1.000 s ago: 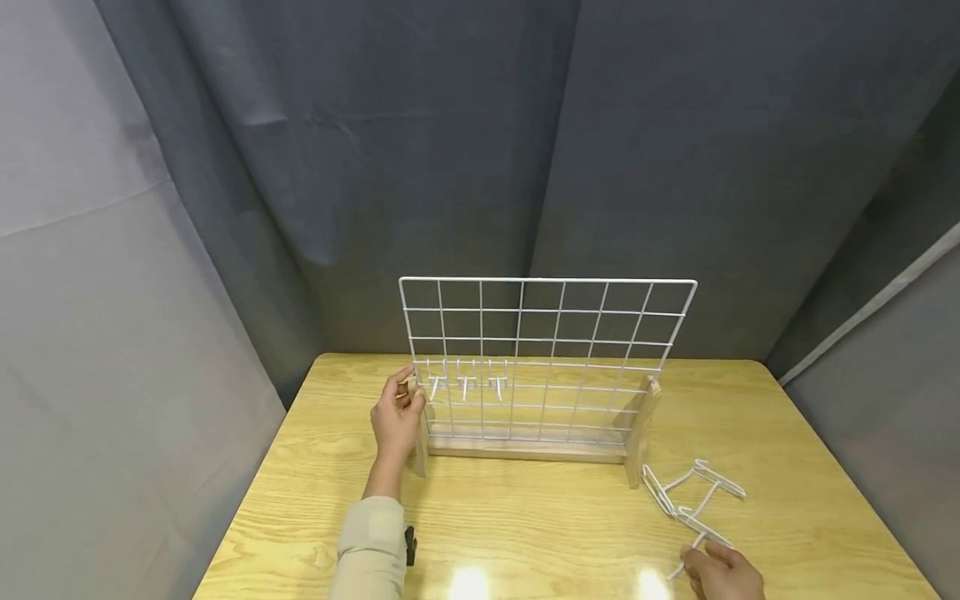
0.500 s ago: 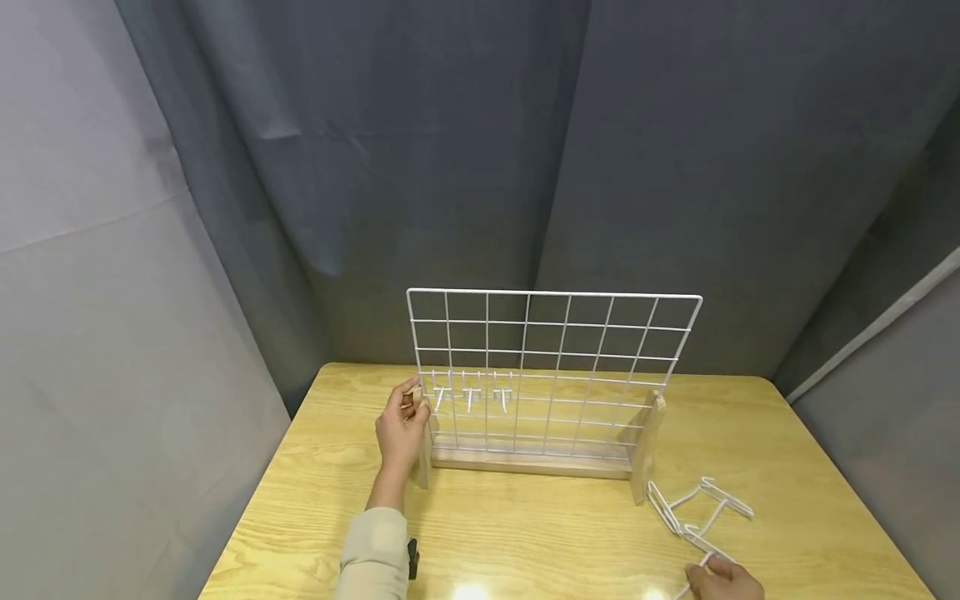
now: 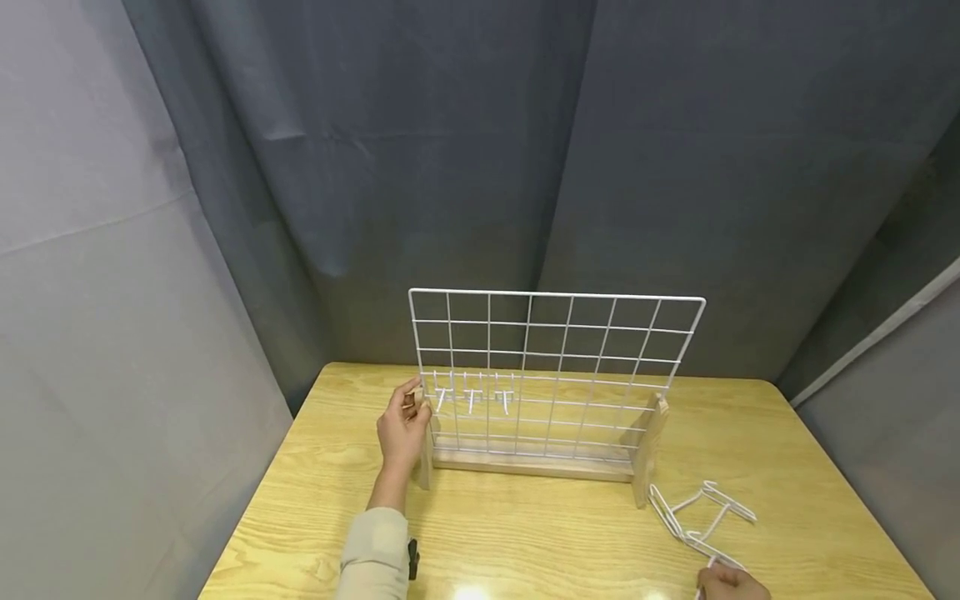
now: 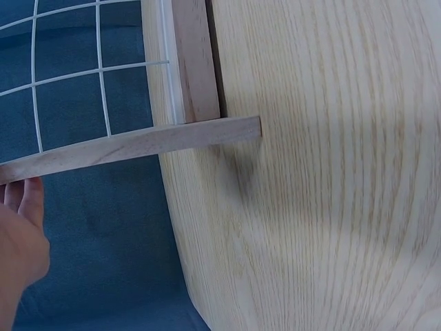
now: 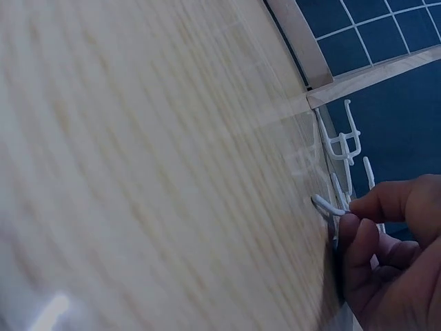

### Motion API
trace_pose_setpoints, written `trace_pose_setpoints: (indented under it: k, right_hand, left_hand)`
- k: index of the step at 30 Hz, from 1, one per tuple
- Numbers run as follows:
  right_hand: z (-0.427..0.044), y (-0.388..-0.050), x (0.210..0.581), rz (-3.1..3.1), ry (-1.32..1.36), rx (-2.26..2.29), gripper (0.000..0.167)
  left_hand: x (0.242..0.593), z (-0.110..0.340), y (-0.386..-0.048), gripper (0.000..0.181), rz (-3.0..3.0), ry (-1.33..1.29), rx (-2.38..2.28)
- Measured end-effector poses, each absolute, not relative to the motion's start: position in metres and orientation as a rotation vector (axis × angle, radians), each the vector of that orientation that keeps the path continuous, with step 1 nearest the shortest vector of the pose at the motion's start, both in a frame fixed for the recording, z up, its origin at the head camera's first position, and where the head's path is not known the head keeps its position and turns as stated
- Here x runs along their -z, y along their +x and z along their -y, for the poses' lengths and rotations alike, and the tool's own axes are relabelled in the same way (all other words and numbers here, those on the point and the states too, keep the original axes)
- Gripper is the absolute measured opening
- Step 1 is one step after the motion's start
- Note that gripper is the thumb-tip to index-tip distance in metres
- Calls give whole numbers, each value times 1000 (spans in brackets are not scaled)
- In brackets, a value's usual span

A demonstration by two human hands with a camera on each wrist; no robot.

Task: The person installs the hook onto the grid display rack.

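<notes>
A white wire grid stands in a wooden base on the table. Three white hooks hang side by side on its left part. My left hand grips the top of the left wooden upright, thumb and fingers around it. At the lower right, my right hand pinches one white hook between thumb and finger; its far part is hidden behind the fingers. Other loose white hooks lie in a tangle just beyond that hand, touching one another.
The wooden table has its back edge near a dark grey curtain. Light grey cloth hangs at the left and the right. The right wooden upright stands close to the loose hooks.
The right hand has shifted slightly right and toward the table's front edge, its hook with it. The left hand stays on the upright. The whole head view has shifted a little.
</notes>
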State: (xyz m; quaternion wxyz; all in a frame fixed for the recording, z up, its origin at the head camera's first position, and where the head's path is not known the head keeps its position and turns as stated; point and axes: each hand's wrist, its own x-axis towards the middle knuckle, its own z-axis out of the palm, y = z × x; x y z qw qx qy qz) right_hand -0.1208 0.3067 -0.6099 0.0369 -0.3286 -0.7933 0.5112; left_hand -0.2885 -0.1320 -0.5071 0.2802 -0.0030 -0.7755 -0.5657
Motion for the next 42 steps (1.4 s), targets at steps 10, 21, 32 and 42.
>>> trace_pose_setpoints:
  k: [10, 21, 32, 42]
  right_hand:
    - [-303, -119, 605, 2561, -931, -1412, 35]
    - [-307, -114, 596, 2165, -1030, -1876, 26]
    - [-302, -111, 552, 1913, -1052, -2109, 15]
    - [-287, -117, 524, 1838, -789, -2396, 15]
  left_hand:
    - [506, 133, -287, 44, 2074, -29, 1509]
    - [505, 133, -286, 44, 2062, -33, 1545]
    - [506, 132, -286, 44, 2066, -12, 1529]
    - [504, 132, -287, 43, 2091, 11, 1551]
